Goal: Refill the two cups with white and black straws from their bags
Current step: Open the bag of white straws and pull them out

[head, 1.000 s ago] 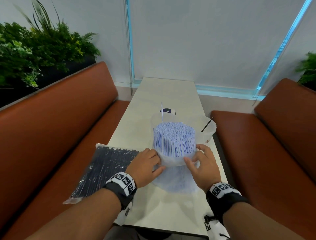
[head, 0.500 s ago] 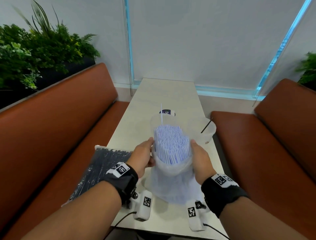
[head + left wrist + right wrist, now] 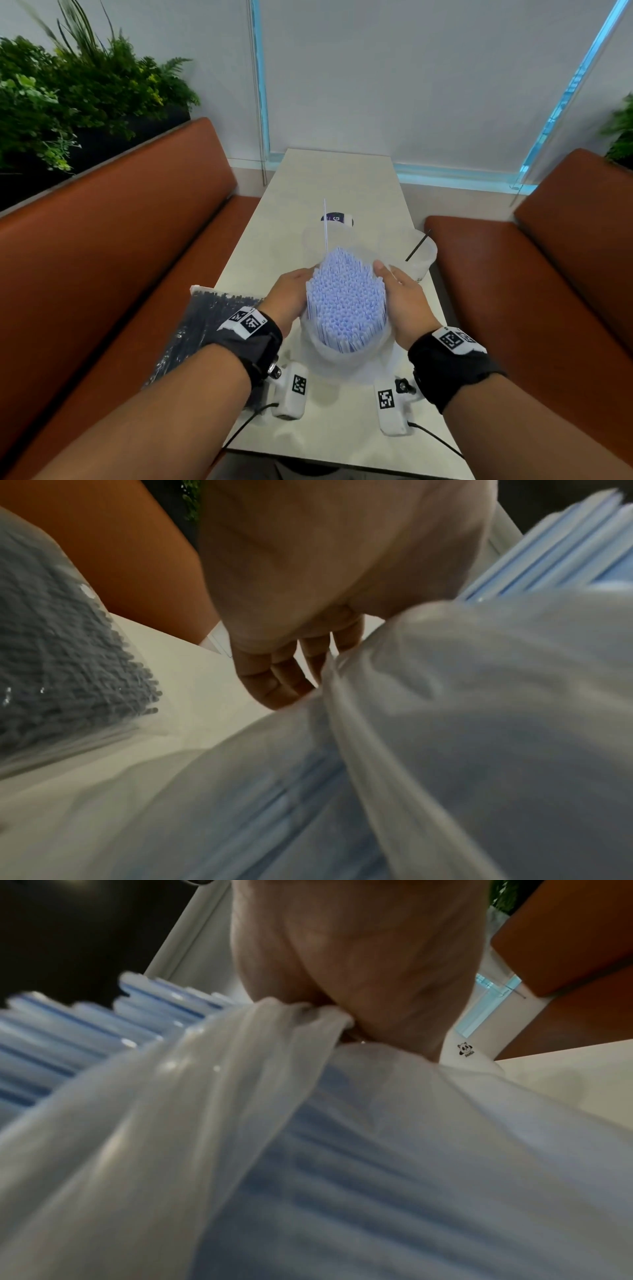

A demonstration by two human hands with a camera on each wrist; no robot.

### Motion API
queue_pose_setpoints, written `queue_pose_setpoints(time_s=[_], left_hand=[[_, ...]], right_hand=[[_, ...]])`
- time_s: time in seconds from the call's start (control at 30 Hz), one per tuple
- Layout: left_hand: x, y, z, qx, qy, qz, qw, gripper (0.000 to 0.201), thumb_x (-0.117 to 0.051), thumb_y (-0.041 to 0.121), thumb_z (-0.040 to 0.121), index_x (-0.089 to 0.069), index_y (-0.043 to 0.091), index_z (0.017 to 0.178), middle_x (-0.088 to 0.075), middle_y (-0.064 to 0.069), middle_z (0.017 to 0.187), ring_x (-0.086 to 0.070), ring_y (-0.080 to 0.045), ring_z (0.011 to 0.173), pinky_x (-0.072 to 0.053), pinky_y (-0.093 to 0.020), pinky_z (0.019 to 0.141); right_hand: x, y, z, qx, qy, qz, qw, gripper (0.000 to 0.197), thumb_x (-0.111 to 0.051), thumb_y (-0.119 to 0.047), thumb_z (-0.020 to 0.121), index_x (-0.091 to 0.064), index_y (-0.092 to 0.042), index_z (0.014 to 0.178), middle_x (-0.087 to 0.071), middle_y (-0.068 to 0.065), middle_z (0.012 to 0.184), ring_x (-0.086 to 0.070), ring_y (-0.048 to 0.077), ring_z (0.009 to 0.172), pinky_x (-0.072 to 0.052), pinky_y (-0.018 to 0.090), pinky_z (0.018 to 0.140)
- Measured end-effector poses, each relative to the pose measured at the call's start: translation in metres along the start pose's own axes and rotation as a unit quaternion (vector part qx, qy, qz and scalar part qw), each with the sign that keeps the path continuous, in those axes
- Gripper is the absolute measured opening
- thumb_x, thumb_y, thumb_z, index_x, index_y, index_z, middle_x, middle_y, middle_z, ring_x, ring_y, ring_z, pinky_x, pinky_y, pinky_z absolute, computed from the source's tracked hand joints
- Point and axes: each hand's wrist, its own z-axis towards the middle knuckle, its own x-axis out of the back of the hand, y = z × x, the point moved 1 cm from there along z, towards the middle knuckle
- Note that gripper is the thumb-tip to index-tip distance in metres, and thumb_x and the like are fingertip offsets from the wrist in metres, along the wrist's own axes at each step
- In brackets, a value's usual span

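Note:
A thick bundle of white straws with blue stripes stands upright in its translucent bag, the bag's rim rolled down below the straw tops. My left hand and right hand clasp it from either side, thumbs up near the straw tops. In the left wrist view my fingers lie along the bag. Bunched plastic sits under my right hand. Just behind stands a clear cup with one white straw. Another clear cup at the right holds one black straw. The bag of black straws lies at the left.
The pale table runs away from me between two brown benches, with bare top beyond the cups. A small dark-labelled tub sits behind the left cup. The right cup stands near the table's right edge.
My hands left the rolled bag rim and moved up to the sides of the straw bundle. The bundle has come up and closer to me.

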Motion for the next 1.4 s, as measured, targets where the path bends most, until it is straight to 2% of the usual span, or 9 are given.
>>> queue_pose_setpoints(time_s=[0.13,0.3,0.43,0.6,0.77,0.9,1.1,1.23,1.4], left_hand=[[-0.01,0.012,0.001,0.012,-0.015,-0.054,0.998,0.039,-0.064,0.05,0.089,-0.074,0.015,0.103,-0.076,-0.006,0.103,-0.069,-0.025,0.101,-0.052,-0.039,0.094],[-0.015,0.009,0.006,-0.017,-0.018,0.066,0.998,0.018,-0.056,0.034,0.095,-0.069,0.024,0.088,-0.074,-0.008,0.103,-0.065,-0.02,0.088,-0.051,-0.03,0.088],[-0.01,-0.015,0.01,0.061,0.002,0.046,0.997,0.04,-0.047,0.008,0.103,-0.06,0.017,0.067,-0.065,-0.008,0.077,-0.06,-0.027,0.079,-0.048,-0.043,0.087],[0.004,-0.018,-0.001,-0.008,0.024,0.014,1.0,0.053,-0.047,0.068,0.092,-0.063,0.026,0.12,-0.066,0.003,0.121,-0.063,-0.015,0.113,-0.051,-0.037,0.09],[0.012,-0.044,-0.024,-0.111,-0.203,0.1,0.968,0.108,-0.085,0.02,0.062,-0.029,0.051,0.149,-0.048,0.021,0.146,-0.048,0.001,0.133,-0.049,-0.023,0.1],[-0.002,-0.047,-0.022,-0.143,-0.124,0.132,0.973,0.091,-0.094,0.032,0.065,-0.038,0.059,0.132,-0.055,0.035,0.129,-0.05,0.014,0.122,-0.04,0.0,0.089],[-0.012,-0.05,-0.017,-0.07,-0.037,0.094,0.992,0.07,-0.086,0.041,0.077,-0.046,0.04,0.134,-0.064,0.025,0.121,-0.058,0.016,0.107,-0.047,-0.011,0.087],[-0.025,-0.05,-0.027,-0.057,-0.026,0.037,0.997,0.058,-0.075,0.052,0.084,-0.055,0.032,0.135,-0.069,0.011,0.126,-0.064,-0.008,0.118,-0.047,-0.042,0.107],[-0.032,-0.055,-0.053,0.12,-0.075,-0.001,0.99,0.073,-0.058,0.086,0.069,-0.061,0.037,0.123,-0.071,0.012,0.119,-0.068,-0.014,0.11,-0.056,-0.036,0.091]], right_hand=[[-0.01,-0.007,-0.002,-0.013,-0.075,0.026,0.997,0.048,-0.064,-0.045,0.096,-0.069,-0.002,0.118,-0.073,0.016,0.116,-0.069,0.028,0.112,-0.052,0.05,0.101],[-0.007,-0.001,0.007,-0.018,0.019,0.009,1.0,0.067,-0.064,-0.048,0.094,-0.057,0.009,0.127,-0.062,0.027,0.121,-0.066,0.029,0.11,-0.05,0.052,0.097],[0.0,0.015,0.009,-0.022,0.064,-0.02,0.998,0.031,-0.067,-0.036,0.095,-0.065,-0.012,0.115,-0.075,0.015,0.104,-0.072,0.025,0.098,-0.056,0.045,0.094],[0.011,0.03,0.015,0.001,0.114,-0.074,0.991,0.003,-0.069,-0.025,0.094,-0.069,-0.022,0.095,-0.076,0.008,0.094,-0.072,0.026,0.092,-0.056,0.048,0.092],[0.024,0.048,0.021,0.0,0.164,-0.183,0.969,0.014,-0.068,-0.036,0.09,-0.067,-0.023,0.083,-0.075,0.003,0.09,-0.067,0.021,0.078,-0.054,0.037,0.076],[0.022,0.053,0.01,0.03,0.177,-0.142,0.973,0.035,-0.053,-0.056,0.094,-0.068,-0.025,0.087,-0.07,0.0,0.086,-0.065,0.018,0.081,-0.05,0.037,0.076],[0.016,0.082,-0.028,0.165,-0.027,-0.23,0.959,0.064,-0.049,-0.071,0.092,-0.053,-0.029,0.14,-0.061,0.003,0.13,-0.057,0.019,0.124,-0.046,0.045,0.105],[0.002,0.06,-0.026,0.166,-0.098,-0.17,0.966,0.056,-0.073,-0.056,0.086,-0.05,-0.043,0.135,-0.066,-0.009,0.126,-0.061,0.013,0.12,-0.051,0.042,0.1],[0.018,0.009,-0.006,0.091,-0.112,-0.368,0.919,0.084,-0.065,-0.058,0.062,-0.045,-0.037,0.14,-0.057,-0.004,0.131,-0.058,0.014,0.118,-0.049,0.034,0.097]])
